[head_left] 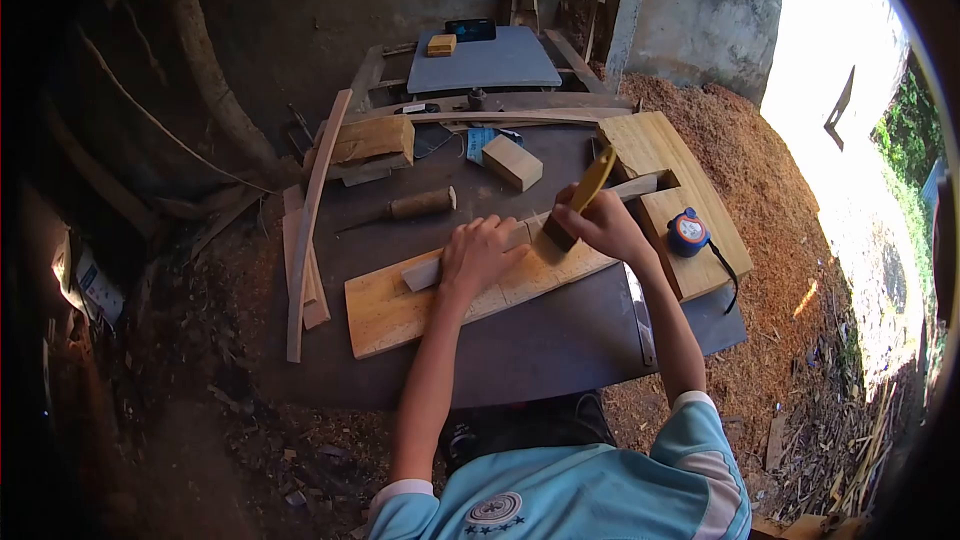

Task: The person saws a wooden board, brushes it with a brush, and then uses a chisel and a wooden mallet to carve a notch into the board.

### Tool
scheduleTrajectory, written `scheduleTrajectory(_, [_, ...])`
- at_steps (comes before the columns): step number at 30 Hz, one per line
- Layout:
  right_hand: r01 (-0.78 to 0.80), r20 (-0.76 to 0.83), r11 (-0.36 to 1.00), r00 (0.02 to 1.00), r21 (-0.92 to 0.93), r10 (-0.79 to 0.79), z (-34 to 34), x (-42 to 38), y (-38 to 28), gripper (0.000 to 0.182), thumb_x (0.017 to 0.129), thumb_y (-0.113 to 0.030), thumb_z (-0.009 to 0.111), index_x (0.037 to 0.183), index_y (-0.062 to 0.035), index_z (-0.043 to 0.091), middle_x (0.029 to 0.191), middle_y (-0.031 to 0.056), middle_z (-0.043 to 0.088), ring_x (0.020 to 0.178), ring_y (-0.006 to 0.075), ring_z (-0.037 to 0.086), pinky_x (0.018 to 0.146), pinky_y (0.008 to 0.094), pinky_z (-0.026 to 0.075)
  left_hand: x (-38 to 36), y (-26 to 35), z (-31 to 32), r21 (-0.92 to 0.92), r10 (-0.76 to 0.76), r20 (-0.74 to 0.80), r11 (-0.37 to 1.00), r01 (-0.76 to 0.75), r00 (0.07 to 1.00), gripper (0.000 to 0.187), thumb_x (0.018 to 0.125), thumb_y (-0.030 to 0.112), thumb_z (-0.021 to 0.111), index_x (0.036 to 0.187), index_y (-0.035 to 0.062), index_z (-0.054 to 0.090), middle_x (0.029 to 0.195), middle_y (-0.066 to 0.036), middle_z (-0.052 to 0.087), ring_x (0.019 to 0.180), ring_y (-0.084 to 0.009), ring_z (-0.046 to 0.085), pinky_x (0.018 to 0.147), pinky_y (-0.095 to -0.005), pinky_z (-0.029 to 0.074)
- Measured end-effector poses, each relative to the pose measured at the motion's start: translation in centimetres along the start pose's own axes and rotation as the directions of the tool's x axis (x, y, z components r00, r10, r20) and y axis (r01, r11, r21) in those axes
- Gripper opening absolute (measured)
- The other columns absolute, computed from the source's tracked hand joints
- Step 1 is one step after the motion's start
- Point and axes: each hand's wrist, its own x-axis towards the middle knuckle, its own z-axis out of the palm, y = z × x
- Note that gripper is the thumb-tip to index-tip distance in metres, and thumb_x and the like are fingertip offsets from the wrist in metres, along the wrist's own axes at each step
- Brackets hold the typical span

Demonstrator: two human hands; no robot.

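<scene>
A dark tabletop [540, 340] fronts a person in a light-blue shirt, a heap of wood shavings [700, 120] rising beyond its right side. Across it, a broad pale board [380, 315] lies flat, its long axis slanting from the near left to the far right. A slim greyish strip [422, 275] runs over the board on much the same slant, passing beneath the person's left hand [478, 255] and on toward thick yellowish blocks [650, 140] at the right.

The left hand is the nearer to the strip, resting palm down across it; its fingers are slightly spread and gently bent, the near end jutting out beyond them to the left. Whether the thumb closes on the wood cannot be told. Just to the right, the right hand [605, 225] is wrapped around a yellow tool [592, 183], one end pointing up and away, a dark, blocky part reaching down over the board. That lower end is blurred and may be either touching the wood or just above it.

The board shows a warm, light grain, with thin dark lines across its face between the hands; the strip looks straight, narrow and duller. Among the smaller items, a metal rule [640, 315] lies by the right forearm, and a blue tape measure [688, 230] sits on a block, its dark strap trailing.
</scene>
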Motion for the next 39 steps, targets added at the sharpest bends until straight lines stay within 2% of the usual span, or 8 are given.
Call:
scheduleTrajectory(10, [0.072,-0.339,0.973,0.941,0.221,0.008,1.8,1.3,-0.7,0.015,0.078,-0.010,0.057,0.072,-0.0009,0.045,0.062,0.0074,0.055,0.052,0.0122,0.055,0.043,0.0262,0.045,0.8,-0.7,-0.4,-0.072,-0.076,0.086,0.994,0.082,0.993,0.041,0.069,0.039,0.066,0.100,0.0121,0.063,0.091,-0.008,0.062,0.089,-0.0251,0.060,0.076,-0.0383,0.048])
scheduleTrajectory(14, [-0.159,0.223,0.984,0.965,0.082,0.137,1.4,0.7,0.6,0.016,0.084,-0.011,0.054,0.074,-0.0018,0.045,0.059,0.0030,0.051,0.055,0.0075,0.050,0.049,0.0236,0.040,0.9,-0.9,0.0,-0.099,-0.064,0.084,0.992,0.072,0.994,0.044,0.069,0.042,0.065,0.100,0.0107,0.064,0.088,-0.008,0.062,0.090,-0.0261,0.060,0.076,-0.0395,0.048])
scheduleTrajectory(18, [-0.008,-0.225,0.985,0.973,0.169,0.047,2.5,1.6,-0.4,0.018,0.077,-0.012,0.056,0.067,-0.0020,0.045,0.059,0.0025,0.048,0.057,0.0090,0.050,0.050,0.0237,0.040,0.6,-0.7,0.3,-0.092,-0.055,0.029,0.994,0.057,0.998,0.036,0.070,0.034,0.066,0.097,0.0104,0.064,0.089,-0.008,0.061,0.089,-0.0247,0.060,0.076,-0.0383,0.048])
scheduleTrajectory(21, [-0.369,0.364,0.909,0.887,0.193,0.283,2.2,1.1,-0.8,0.018,0.079,-0.012,0.055,0.069,-0.0010,0.046,0.060,0.0023,0.049,0.057,0.0090,0.050,0.050,0.0241,0.041,0.7,-1.4,0.7,-0.051,0.034,-0.073,0.998,-0.038,0.997,0.032,0.068,0.027,0.069,0.095,0.0109,0.064,0.085,-0.005,0.060,0.084,-0.0229,0.059,0.073,-0.0374,0.048])
scheduleTrajectory(25, [0.013,-0.297,0.999,0.955,-0.039,-0.024,3.5,2.1,0.2,0.014,0.075,-0.011,0.055,0.068,-0.0012,0.048,0.057,0.0031,0.049,0.051,0.0092,0.050,0.045,0.0241,0.040,-0.8,0.5,1.2,-0.038,0.033,-0.274,0.998,-0.045,0.961,0.022,0.066,0.018,0.070,0.084,0.0090,0.060,0.078,-0.003,0.055,0.080,-0.0214,0.056,0.069,-0.0358,0.046])
scheduleTrajectory(31, [-0.019,-0.355,0.999,0.934,0.026,0.027,2.6,2.7,-1.4,0.017,0.078,-0.011,0.053,0.065,-0.0032,0.045,0.058,0.0021,0.051,0.052,0.0067,0.047,0.045,0.0255,0.037,-0.7,1.4,1.1,0.002,-0.037,-0.315,0.999,0.040,0.948,0.028,0.063,0.019,0.073,0.078,0.0068,0.053,0.079,-0.006,0.051,0.079,-0.0238,0.054,0.070,-0.0375,0.044])
scheduleTrajectory(36, [-0.407,0.348,0.840,0.893,0.359,0.284,1.2,1.8,-2.3,0.019,0.077,-0.012,0.059,0.067,-0.0020,0.046,0.062,0.0026,0.051,0.062,0.0084,0.049,0.055,0.0270,0.040,-0.3,1.2,1.4,0.020,-0.143,-0.268,0.988,0.153,0.953,0.029,0.066,0.026,0.072,0.081,0.0079,0.055,0.080,-0.005,0.053,0.082,-0.0235,0.056,0.074,-0.0363,0.043])
scheduleTrajectory(39, [-0.062,-0.053,0.998,0.997,0.024,0.063,0.7,2.0,-1.5,0.016,0.076,-0.014,0.061,0.071,-0.0038,0.050,0.063,0.0032,0.052,0.062,0.0091,0.050,0.054,0.0271,0.041,-0.6,0.7,1.0,-0.098,-0.177,-0.161,0.982,0.163,0.971,0.032,0.067,0.029,0.072,0.089,0.0086,0.061,0.086,-0.007,0.059,0.089,-0.0236,0.057,0.076,-0.0359,0.045])
